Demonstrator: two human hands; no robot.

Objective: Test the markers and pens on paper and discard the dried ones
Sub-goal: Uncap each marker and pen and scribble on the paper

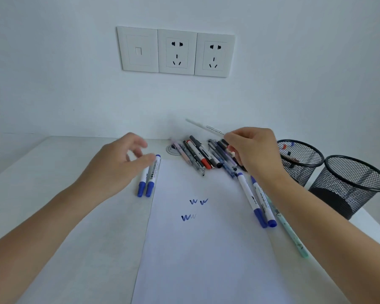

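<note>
White pen is held up above the pile of pens at the far end of the paper, its near end pinched between the thumb and fingertips of the right hand. The left hand hovers just over two blue-capped markers lying side by side at the sheet's left edge. Its fingers are loosely curled and apart, gripping nothing that shows, though blur softens them. Blue scribbles sit mid-sheet, one fainter than the rest. Another marker pair and a mint-green pen lie along the right edge, near two black mesh cups.

The step in hand looks like picking the next pen to test. The next move probably calls for the left hand to come across and pull off any cap. The tip then turns down onto a bare patch of paper for a short stroke. Which group is for discards cannot be told.
</note>
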